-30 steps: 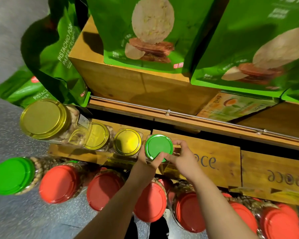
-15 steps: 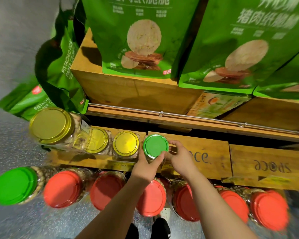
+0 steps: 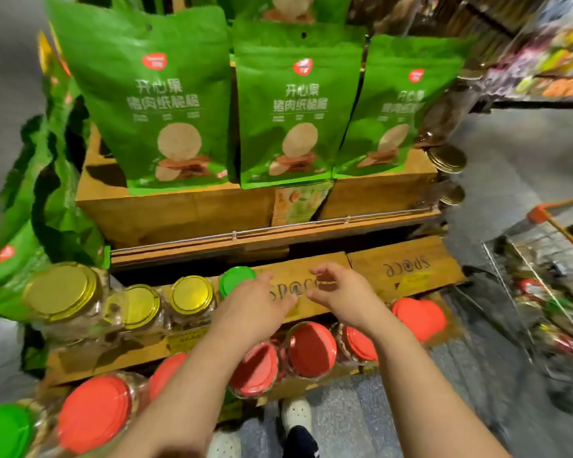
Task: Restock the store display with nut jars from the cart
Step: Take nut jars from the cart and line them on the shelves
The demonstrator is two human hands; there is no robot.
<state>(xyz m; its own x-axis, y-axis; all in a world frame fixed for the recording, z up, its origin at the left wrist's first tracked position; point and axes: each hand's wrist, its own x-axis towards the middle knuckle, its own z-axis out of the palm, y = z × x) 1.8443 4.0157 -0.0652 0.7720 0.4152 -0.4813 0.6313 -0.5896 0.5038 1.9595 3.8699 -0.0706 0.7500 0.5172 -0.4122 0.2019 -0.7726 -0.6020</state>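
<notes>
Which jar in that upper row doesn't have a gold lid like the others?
The green-lidded jar at the right end of that row, right beside the left hand. The three jars to its left all have gold lids.

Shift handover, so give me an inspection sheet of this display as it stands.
Surface: wooden display crate printed with lettering, bare to the right of the jar row.
Job's things: green-lid jar stands at the right end of a row beside yellow-lid jars; red-lid jars line the tier below.
Clutter: nothing seen.
Hands: left hand open, beside the green lid, contact unclear; right hand open, fingers loosely curled, holding nothing.
Cables: nothing seen.
Surroundings: green snack bags on the upper shelf; wire cart at right, blurred.
</notes>
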